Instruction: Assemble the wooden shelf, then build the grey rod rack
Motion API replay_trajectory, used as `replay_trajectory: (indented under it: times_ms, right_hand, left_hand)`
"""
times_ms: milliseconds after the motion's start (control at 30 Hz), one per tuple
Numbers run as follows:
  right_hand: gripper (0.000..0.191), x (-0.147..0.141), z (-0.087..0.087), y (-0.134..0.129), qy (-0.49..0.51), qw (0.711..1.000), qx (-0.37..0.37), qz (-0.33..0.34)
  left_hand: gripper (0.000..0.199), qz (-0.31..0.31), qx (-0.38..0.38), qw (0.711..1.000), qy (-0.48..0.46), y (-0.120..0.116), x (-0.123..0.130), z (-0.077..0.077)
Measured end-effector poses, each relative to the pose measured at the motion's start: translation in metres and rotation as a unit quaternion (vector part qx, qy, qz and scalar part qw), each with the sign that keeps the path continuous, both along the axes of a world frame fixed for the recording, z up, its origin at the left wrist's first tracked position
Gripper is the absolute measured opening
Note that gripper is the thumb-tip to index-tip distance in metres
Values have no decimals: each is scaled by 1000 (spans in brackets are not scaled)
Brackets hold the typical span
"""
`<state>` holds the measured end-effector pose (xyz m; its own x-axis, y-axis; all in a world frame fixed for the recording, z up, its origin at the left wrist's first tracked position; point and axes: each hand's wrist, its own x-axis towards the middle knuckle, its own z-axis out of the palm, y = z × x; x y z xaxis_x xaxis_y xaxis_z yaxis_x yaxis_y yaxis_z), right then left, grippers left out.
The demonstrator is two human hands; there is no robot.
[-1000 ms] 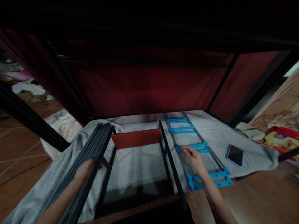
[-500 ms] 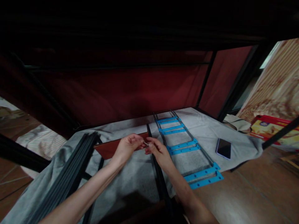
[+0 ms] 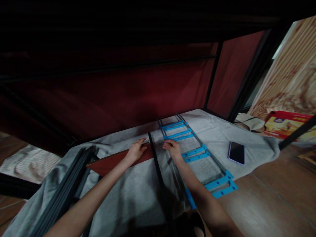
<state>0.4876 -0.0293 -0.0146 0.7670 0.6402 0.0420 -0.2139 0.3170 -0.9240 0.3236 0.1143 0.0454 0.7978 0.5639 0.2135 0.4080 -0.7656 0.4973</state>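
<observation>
My left hand (image 3: 136, 151) is at the right end of a reddish-brown board (image 3: 111, 163), its fingers over the upper edge and thumb side, gripping it. A dark metal bar (image 3: 157, 161) runs lengthwise just beside that end of the board. To the right of the bar, my right hand (image 3: 173, 148) pinches a thin, pale metal piece (image 3: 161, 143), too small to make out exactly. Below my right forearm lies a blue-ended strip (image 3: 190, 198), partly covered by the arm.
Blue-and-grey metal frames (image 3: 197, 154) lie on a grey cloth (image 3: 128, 197), with a phone (image 3: 236, 152) to their right. Dark bars (image 3: 64, 194) are bundled at left. A large dark frame with red panels (image 3: 123, 95) surrounds the area. A red-yellow box (image 3: 288, 125) stands at right.
My hands were together over a small metal piece; now they are apart. The left has moved onto the board, the right away to the right with a thin piece. The board sits at a different angle.
</observation>
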Motion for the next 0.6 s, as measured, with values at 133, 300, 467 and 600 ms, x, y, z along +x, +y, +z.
replay_trajectory:
  times_ms: [133, 300, 467, 600]
  right_hand:
    - [19, -1, -13, 34, -48, 998, -37, 3]
    - [12, -5, -19, 50, -112, 992, -51, 25]
    - [16, -5, -17, 51, -165, 982, -81, 31]
    - [19, -2, -9, 48, -207, 969, -126, 38]
  left_hand:
    - [59, -43, -43, 998, 15, 9, 14, -15]
    - [46, -72, -32, 996, 48, 16, 24, -18]
    - [42, -70, -40, 995, 51, 17, 28, -12]
    - [40, -69, -58, 994, 56, 14, 29, -8]
